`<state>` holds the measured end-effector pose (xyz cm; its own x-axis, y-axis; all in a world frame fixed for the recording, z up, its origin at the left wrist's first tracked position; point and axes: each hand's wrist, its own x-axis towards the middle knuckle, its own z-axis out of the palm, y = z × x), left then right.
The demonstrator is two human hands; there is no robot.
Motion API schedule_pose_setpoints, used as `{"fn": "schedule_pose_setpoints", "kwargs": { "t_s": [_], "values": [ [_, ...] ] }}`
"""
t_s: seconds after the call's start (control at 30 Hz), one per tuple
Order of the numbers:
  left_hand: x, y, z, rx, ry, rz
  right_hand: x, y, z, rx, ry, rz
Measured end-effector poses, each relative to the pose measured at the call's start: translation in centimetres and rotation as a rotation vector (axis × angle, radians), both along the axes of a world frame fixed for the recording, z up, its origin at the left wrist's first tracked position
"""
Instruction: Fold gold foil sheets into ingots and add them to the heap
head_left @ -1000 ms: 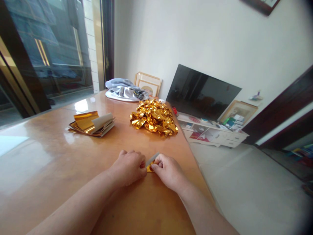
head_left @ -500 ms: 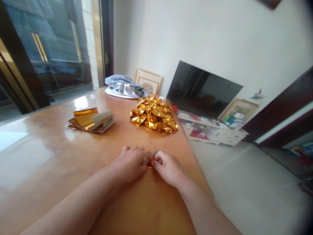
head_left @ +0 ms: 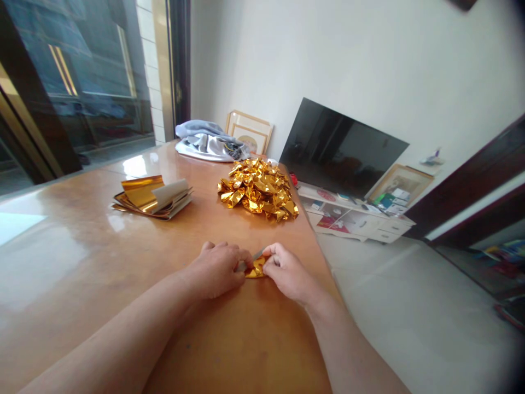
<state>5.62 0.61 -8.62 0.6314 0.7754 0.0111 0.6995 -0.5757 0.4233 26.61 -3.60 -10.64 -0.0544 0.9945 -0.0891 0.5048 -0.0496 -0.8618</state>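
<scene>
Between my two hands, a small piece of gold foil paper (head_left: 256,268) with a greyish back lies low on the wooden table (head_left: 205,350). My left hand (head_left: 223,269) pinches its left side, fingers curled. At its right side my right hand (head_left: 285,272) grips the edge between thumb and fingers. Beyond them sits a heap of folded gold foil pieces (head_left: 262,189). A stack of gold foil sheets (head_left: 151,198), partly curled up, rests to the left of the heap.
A bundle of grey-blue cloth (head_left: 209,142) lies at the table's far end, near leaning picture frames (head_left: 248,131). Beyond the table's right edge stand a low white cabinet (head_left: 356,219) and a large dark television (head_left: 342,148). Glass doors are at the left.
My right hand has shifted slightly right, away from my left hand, and more of the gold paper shows between them. The whole view has tilted slightly.
</scene>
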Motion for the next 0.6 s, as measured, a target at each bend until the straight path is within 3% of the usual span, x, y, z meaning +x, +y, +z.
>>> {"fn": "schedule_pose_setpoints", "kwargs": {
  "t_s": [0.27,0.6],
  "values": [
    [0.09,0.06,0.21,-0.010,0.032,0.016,0.10,-0.25,-0.14,0.059,-0.246,0.070],
    [-0.10,0.20,-0.17,-0.018,0.014,-0.005,0.69,-0.34,0.02,0.034,-0.270,0.070]
  ]
}}
